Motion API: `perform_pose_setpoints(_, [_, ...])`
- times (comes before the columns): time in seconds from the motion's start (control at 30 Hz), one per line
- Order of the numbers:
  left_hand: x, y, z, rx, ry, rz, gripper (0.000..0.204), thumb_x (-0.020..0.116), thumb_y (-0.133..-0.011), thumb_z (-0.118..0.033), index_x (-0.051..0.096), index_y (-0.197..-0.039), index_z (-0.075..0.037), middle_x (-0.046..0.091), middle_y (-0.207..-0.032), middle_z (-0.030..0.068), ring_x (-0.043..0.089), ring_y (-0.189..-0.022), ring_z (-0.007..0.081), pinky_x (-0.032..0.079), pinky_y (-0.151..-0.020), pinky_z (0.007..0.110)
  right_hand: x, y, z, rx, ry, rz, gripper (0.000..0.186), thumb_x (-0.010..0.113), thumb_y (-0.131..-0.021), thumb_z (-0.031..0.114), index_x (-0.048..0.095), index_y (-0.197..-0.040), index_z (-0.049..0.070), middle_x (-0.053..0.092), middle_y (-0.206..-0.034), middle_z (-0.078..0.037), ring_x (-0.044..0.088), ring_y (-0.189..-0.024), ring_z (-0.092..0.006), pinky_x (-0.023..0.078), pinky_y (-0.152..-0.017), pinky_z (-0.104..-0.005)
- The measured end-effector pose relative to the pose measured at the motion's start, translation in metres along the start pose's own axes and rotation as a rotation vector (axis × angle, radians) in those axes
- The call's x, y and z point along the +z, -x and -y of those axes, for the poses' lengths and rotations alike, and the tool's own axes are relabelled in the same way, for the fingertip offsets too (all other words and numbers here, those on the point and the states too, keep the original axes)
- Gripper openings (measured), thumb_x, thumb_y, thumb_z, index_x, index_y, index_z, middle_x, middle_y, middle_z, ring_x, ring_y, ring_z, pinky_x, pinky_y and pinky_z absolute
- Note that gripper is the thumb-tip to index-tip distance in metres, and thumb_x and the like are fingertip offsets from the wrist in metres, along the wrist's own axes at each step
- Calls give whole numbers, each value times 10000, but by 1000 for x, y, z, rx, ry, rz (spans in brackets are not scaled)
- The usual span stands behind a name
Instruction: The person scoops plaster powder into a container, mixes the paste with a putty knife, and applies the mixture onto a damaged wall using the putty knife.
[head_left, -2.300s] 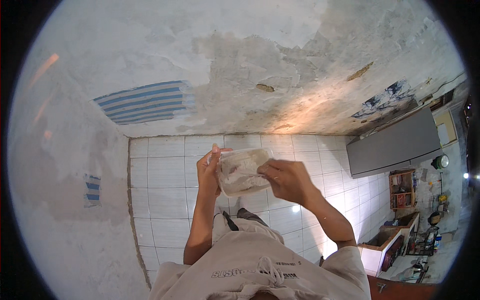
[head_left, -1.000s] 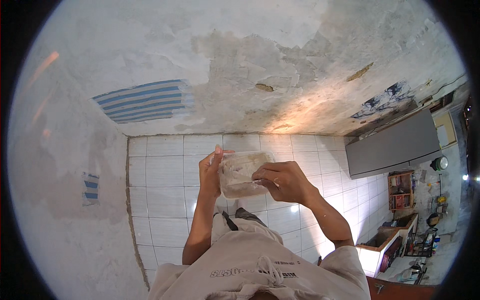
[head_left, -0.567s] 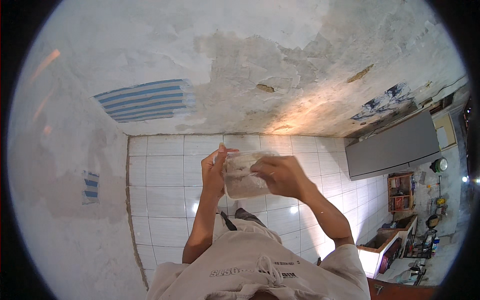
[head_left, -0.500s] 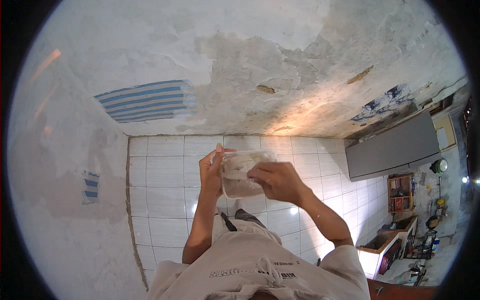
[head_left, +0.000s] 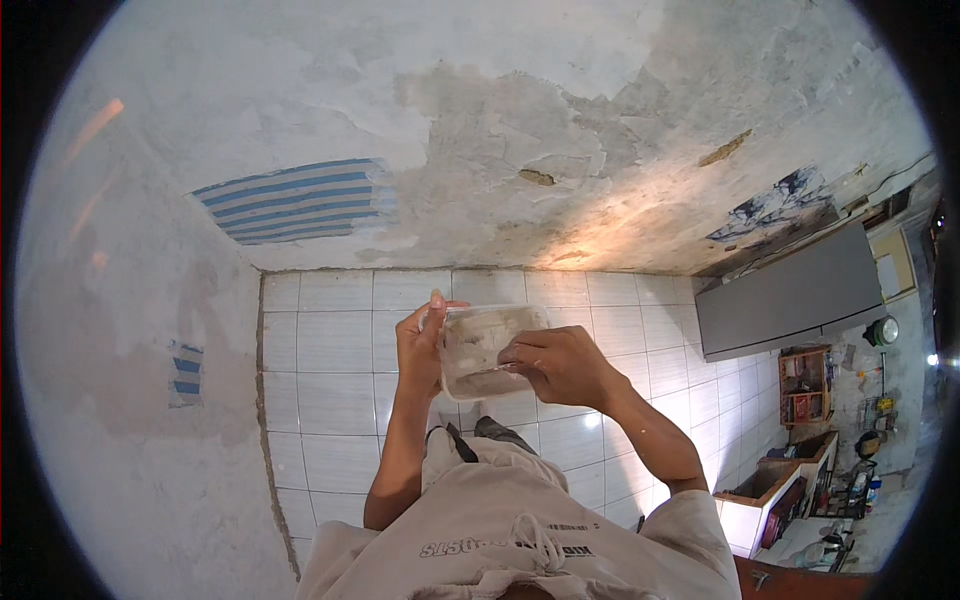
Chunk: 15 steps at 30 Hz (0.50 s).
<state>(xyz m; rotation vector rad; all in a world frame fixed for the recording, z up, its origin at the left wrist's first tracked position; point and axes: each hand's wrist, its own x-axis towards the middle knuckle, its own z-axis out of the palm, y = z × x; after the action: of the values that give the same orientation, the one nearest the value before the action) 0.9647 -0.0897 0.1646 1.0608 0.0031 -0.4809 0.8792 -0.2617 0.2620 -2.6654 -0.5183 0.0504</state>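
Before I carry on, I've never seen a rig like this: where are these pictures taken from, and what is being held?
There is no machine here, just a person working bare-handed. One head-worn fisheye camera, the left of a pair, looks down, so straight edges bend near the rim. Picture left is the person's left.

The left hand grips a see-through tub by its left side, above the tiled floor. The right hand reaches over the tub's right part, its fingers bent together; whether they pinch something small, I cannot tell. Pale smears show in the tub. Ahead is a patchy wall; a grey unit stands to the right.
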Motion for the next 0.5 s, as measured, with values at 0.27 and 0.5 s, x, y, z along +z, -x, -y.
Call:
perform_pose_setpoints(0.27, [2,4,3,18,42,23,502,551,-952,-443,683,-944,41,670,-776,85,630,-666,125,528,-604,262,-1,1,-4,-37,20,-59,176,694,-742,33,669,-897,112,674,-855,-15,659,-718,-228,534,-583,-341])
perform_pose_setpoints(0.5, [1,4,5,58,-21,-16,514,547,-952,-448,680,-944,49,675,-785,92,636,-666,131,539,-616,276,6,4,0,-16,-10,-106,194,693,-740,-3,665,-912,82,683,-870,-48,672,-715,-261,543,-596,-350])
